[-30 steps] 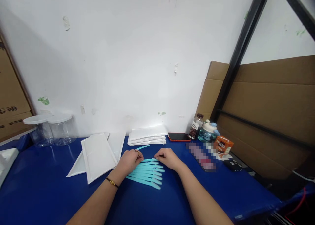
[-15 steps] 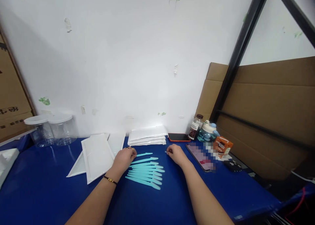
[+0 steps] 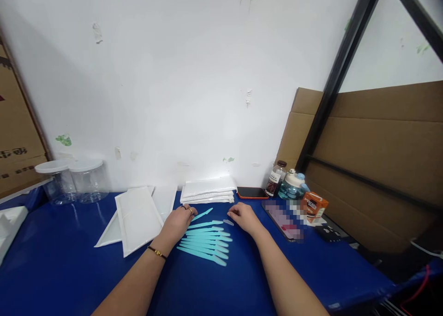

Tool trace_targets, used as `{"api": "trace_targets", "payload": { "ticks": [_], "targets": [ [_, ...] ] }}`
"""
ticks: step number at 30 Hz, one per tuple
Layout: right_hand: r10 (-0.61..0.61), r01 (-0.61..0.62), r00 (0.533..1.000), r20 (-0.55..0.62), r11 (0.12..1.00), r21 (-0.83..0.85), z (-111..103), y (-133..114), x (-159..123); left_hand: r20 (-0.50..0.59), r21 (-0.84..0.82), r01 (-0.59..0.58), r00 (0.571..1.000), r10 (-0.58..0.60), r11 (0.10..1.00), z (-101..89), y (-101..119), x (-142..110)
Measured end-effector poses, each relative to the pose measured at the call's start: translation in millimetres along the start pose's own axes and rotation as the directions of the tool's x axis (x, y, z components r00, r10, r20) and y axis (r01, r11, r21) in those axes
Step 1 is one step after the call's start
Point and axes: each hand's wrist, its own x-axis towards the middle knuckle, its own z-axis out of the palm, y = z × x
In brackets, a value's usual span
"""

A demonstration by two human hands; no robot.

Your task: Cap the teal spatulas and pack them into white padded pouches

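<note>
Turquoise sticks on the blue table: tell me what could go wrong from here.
The left hand, with a single turquoise stick at its fingertips, is close to the fanned turquoise sticks; a low sweep might knock their row askew.

The small pale piece lies right by the right hand, so it could get brushed aside or pushed among the sticks.

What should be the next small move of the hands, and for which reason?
Probably the right hand should bring the small pale piece beside its fingertips to the far end of the teal stick in the left hand: that end looks bare, while several neighbouring sticks have paler ends.
</note>
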Motion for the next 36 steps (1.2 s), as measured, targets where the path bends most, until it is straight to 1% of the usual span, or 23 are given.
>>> {"api": "trace_targets", "payload": {
  "ticks": [5,10,12,14,17,23,27,29,32,34,36],
  "targets": [
    [-0.083,0.081,0.993,0.079,0.996,0.036,2,-3,-4,0.016,-0.026,0.014,1.0,-0.013,1.0,-0.3,2,0],
    [-0.116,0.119,0.992,0.053,0.992,-0.047,1,-7,-3,0.076,0.043,-0.002,0.997,-0.002,0.999,-7.9,9,1],
    [-0.142,0.143,0.988,0.055,0.99,-0.015,1,-8,-2,0.087,0.052,-0.02,0.996,0.015,0.998,-9.1,11,1],
    [-0.172,0.169,0.983,0.068,0.984,0.053,1,-9,-2,0.084,0.044,-0.034,0.996,0.03,0.998,-8.4,11,1],
    [-0.187,0.177,0.979,0.075,0.977,0.12,5,-10,-1,0.073,0.029,-0.037,0.997,0.035,0.999,-5.8,8,2],
    [-0.185,0.172,0.979,0.083,0.975,0.141,13,-16,2,0.073,0.019,-0.065,0.995,0.064,0.998,0.0,8,4],
    [-0.233,0.214,0.967,0.106,0.963,0.165,16,-23,1,0.074,0.021,-0.11,0.991,0.108,0.994,5.4,13,6],
    [-0.257,0.232,0.959,0.122,0.955,0.187,16,-24,1,0.089,0.021,-0.106,0.991,0.104,0.994,5.6,15,5],
    [-0.246,0.223,0.965,0.091,0.952,0.212,14,-21,1,0.113,-0.042,-0.07,0.991,0.074,0.997,1.3,18,-1],
    [-0.203,0.194,0.979,0.025,0.959,0.205,10,-15,2,0.183,-0.101,-0.073,0.979,0.091,0.992,-3.0,19,-7],
    [-0.148,0.154,0.988,-0.042,0.97,0.187,7,-10,4,0.272,-0.114,-0.105,0.953,0.132,0.988,-6.8,24,-13]
  ]
}}
